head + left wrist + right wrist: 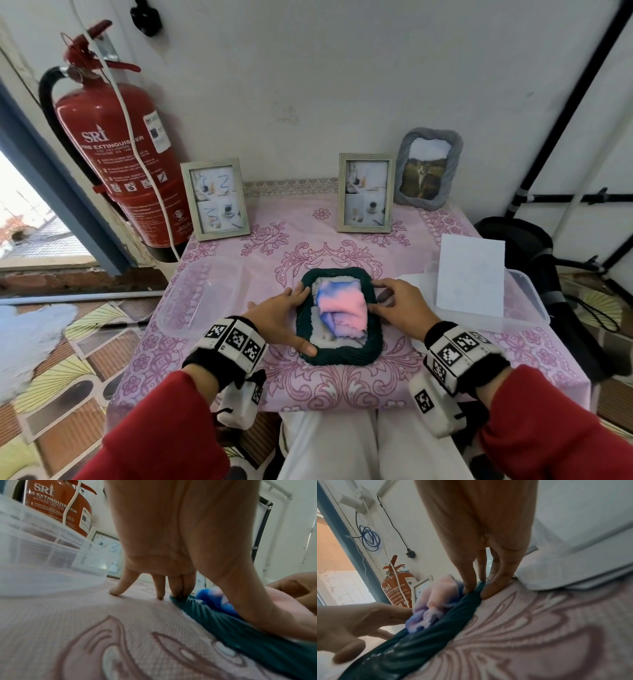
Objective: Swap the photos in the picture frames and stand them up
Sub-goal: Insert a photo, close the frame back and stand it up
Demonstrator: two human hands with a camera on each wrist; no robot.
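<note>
Dark green frame (339,356): flat, face up, near centre of surface (342,387), pink-and-blue photo (342,308) showing in its window.
Left hand (279,313): on frame's left edge; fingers (178,586) spread, two tips on the ribbed rim, others on the cloth, thumb laid along the near-left rim.
Right hand (402,305): on frame's right edge; fingers (494,586) spread, straddling the rim, tips touching rim and cloth.
Pale wooden frame (216,198): upright, far left, four small pictures inside.
Second wooden frame (365,192): upright, far centre-right.
Grey ribbed frame (428,168): upright, just right of the second, against the wall.
Clear plastic container (197,298): left of the left hand, near it.
Clear plastic lid (524,305): right of the right hand; white sheet (471,279) lying across it.
Red fire extinguisher (120,154): on wall, far left, off the surface; white cable (137,147) hanging across it.
Tablecloth: pink, purple floral print.
</note>
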